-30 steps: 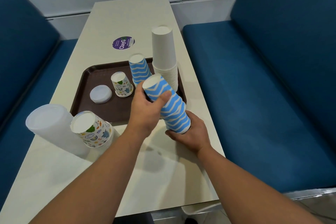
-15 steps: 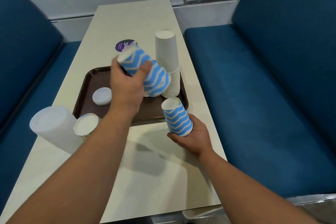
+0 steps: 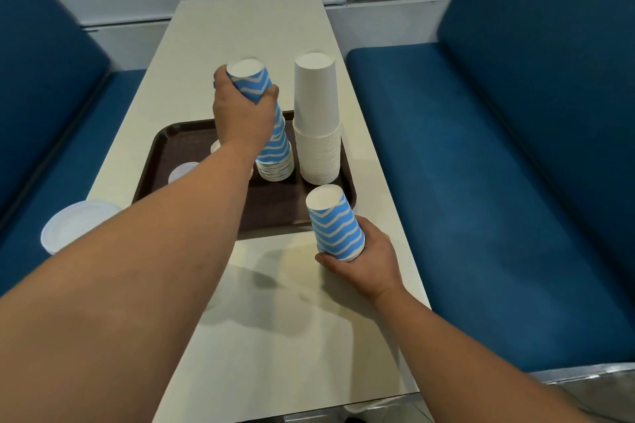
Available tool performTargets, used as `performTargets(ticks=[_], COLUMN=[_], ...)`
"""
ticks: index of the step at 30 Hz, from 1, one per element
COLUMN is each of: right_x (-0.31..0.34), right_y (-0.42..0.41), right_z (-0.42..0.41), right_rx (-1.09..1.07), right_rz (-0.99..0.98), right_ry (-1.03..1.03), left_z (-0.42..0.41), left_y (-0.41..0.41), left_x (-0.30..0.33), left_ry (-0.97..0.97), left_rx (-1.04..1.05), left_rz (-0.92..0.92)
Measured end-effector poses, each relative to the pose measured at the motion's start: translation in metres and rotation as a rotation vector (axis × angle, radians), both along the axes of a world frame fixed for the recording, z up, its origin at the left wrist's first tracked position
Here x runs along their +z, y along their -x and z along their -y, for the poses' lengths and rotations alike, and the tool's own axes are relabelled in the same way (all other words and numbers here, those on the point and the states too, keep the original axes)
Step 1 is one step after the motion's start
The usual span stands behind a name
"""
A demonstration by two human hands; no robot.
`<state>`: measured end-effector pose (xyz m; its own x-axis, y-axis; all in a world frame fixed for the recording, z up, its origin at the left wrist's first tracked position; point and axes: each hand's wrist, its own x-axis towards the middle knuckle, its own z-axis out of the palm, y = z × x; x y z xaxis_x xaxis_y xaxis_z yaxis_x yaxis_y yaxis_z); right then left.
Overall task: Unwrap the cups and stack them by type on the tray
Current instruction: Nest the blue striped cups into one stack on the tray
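Blue-striped cups (image 3: 271, 144) are being stacked upside down on the brown tray (image 3: 156, 161), beside the white stack (image 3: 318, 134). The top of that striped stack is gripped by the left hand (image 3: 242, 117); a second striped batch (image 3: 335, 221) is clasped at its base by the right hand (image 3: 366, 259), on the table (image 3: 275, 336). Alignment should be checked before release.

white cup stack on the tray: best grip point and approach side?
Grip the white cup stack around the smooth upper cup wall, above the ribbed rims, coming from the right. It stands upright, inverted; the blue stack and left hand crowd its left, while its right side is free.
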<state>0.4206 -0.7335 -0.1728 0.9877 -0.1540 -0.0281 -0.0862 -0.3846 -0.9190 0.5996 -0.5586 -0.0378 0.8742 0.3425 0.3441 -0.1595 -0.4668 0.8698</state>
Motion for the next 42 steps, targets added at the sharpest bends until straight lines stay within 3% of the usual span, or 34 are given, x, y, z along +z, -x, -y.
performTargets(ticks=[5,8,13,16,19,22,25,36,42], right_x=[-0.001,-0.002,0.001,0.002,-0.001,0.001,0.008,-0.001,0.004], right_y=[0.000,0.000,0.001,0.000,-0.001,-0.001,-0.001,-0.003,0.001], right_z=[0.000,0.000,0.001,0.001,0.001,0.000,-0.001,0.000,0.000], right_rx=[0.003,0.005,0.004,0.016,0.011,0.027,0.048,0.023,0.029], right_rz=[0.010,0.014,0.015,0.013,0.005,-0.005,-0.003,-0.003,0.027], right_ry=[-0.004,-0.007,-0.007,0.025,0.011,0.024,0.041,0.048,0.060], left_z=[0.002,0.003,0.022,0.039,0.044,0.042,0.040,0.038,0.019], left_y=[0.006,0.009,0.045,0.101,0.145,0.162,0.164,0.156,0.112], left_x=[-0.031,-0.031,-0.014,-0.029,-0.057,-0.077,-0.081,-0.063,-0.001], left_ry=[-0.017,-0.013,0.206,0.380,0.465,0.395,0.387,0.414,0.373], left_rx=[-0.017,0.017,0.112,-0.050,-0.224,-0.362,-0.441,-0.364,-0.170], left_rz=[-0.216,-0.253,0.012,0.161,-0.017,-0.286,-0.341,-0.243,0.066])
